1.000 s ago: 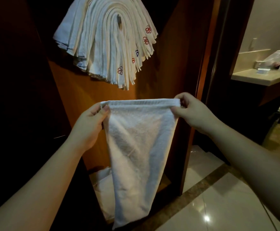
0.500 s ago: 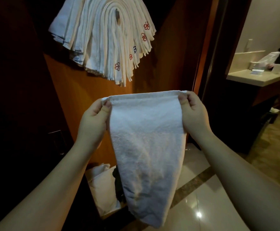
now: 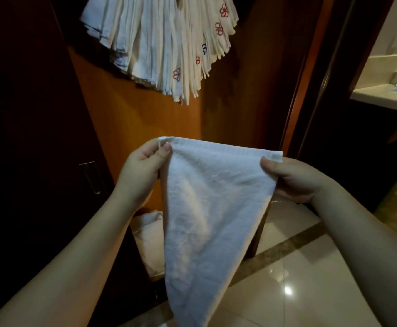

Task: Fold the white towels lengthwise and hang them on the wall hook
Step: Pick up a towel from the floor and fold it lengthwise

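Note:
A white towel [image 3: 207, 208] hangs in front of me, stretched by its top edge and tapering to a point near the floor. My left hand [image 3: 141, 168] pinches its top left corner between thumb and fingers. Its top right corner is pinched by my right hand [image 3: 294, 178]. High on the orange wooden wall, several folded white towels [image 3: 159, 38] with small red and blue embroidered marks fan out from one spot. The hook itself is above the frame.
More white cloth [image 3: 148, 234] lies low behind the held towel, at the foot of the wall. A dark door with a recessed handle [image 3: 91, 177] stands left. Glossy floor tiles [image 3: 299, 291] spread right, and a pale counter [image 3: 391, 97] sits beyond the doorway.
Both hands have come lower and closer to me with the towel, the right hand dropping below the left so the top edge slopes. The hanging towels have shifted up in view.

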The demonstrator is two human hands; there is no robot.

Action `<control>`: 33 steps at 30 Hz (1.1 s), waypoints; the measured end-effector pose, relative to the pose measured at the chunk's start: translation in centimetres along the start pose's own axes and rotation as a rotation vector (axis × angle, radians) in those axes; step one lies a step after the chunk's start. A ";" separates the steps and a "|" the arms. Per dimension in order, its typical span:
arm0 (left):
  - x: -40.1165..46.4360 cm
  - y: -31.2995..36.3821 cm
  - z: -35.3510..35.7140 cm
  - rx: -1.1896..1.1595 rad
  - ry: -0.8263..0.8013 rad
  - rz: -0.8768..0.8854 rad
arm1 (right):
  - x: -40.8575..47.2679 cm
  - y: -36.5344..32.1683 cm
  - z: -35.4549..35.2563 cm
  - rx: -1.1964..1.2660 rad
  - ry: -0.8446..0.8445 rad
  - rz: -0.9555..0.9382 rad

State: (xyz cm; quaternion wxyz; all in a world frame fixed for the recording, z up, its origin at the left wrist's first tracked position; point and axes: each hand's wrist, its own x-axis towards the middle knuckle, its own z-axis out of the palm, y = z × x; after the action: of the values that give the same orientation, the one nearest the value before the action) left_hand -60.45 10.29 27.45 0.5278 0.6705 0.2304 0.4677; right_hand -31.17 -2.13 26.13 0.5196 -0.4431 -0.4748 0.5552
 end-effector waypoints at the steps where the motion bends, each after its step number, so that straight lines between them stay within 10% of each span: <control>1: -0.1 0.1 0.1 0.014 -0.003 -0.022 | 0.1 0.5 -0.4 0.020 0.011 -0.012; 8: -3.1 -2.6 3.3 0.074 0.245 -0.306 | 1.4 5.4 1.0 0.224 0.246 0.065; 16: -9.8 -5.9 10.5 0.130 0.634 -0.401 | -2.8 11.3 10.1 -0.105 0.733 0.097; 33: -14.2 -2.8 15.7 0.097 0.238 -0.315 | -5.5 10.7 10.4 -0.149 0.270 -0.039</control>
State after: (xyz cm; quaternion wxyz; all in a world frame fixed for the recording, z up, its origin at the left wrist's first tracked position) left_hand -52.73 -7.88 19.31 0.5304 0.5908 0.4155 0.4438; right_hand -42.69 -8.37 17.17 0.5550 -0.5418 -0.4490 0.4436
